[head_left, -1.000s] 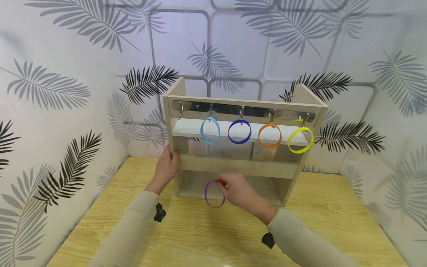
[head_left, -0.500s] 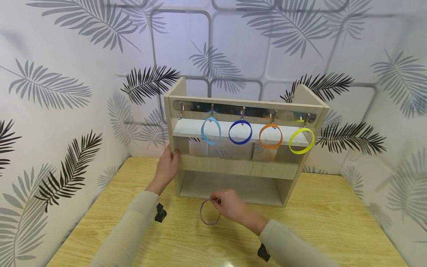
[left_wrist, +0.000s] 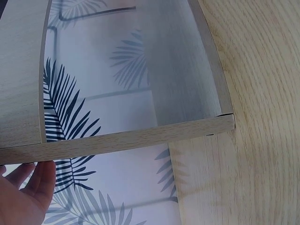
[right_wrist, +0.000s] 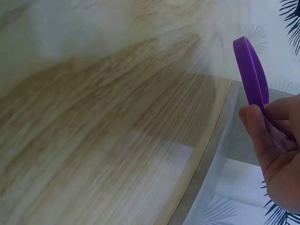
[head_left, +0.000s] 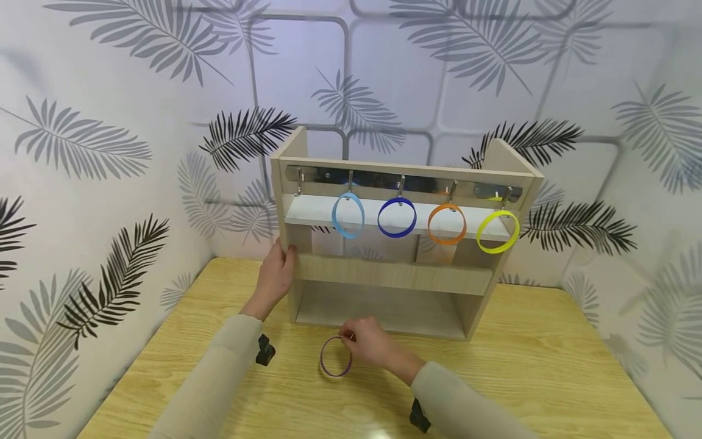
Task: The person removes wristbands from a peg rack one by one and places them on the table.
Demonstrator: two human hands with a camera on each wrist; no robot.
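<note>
Hooks (head_left: 402, 185) are carrying four bands (head_left: 397, 235), leftmost hook (head_left: 300, 181) none; right grip (head_left: 371, 342) is pinching an unhung purple band (right_wrist: 246, 70), left grip (head_left: 276, 274) holding the rack (head_left: 395, 275).

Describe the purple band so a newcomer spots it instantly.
On the table, find the pale rack with a row of hooks. The right hand, near its base, pinches the purple band: the only purple one, and the only one not hanging from a hook.

"How's the purple ring (right_wrist: 248, 75)?"

"Thin, round — pinched at its edge by the right hand (head_left: 368, 341), low before the shelf unit (head_left: 395, 272)."

"And that unit?"

"Pale, wood-grained, upright — left hand (head_left: 276, 272) gripping its side panel."
</note>
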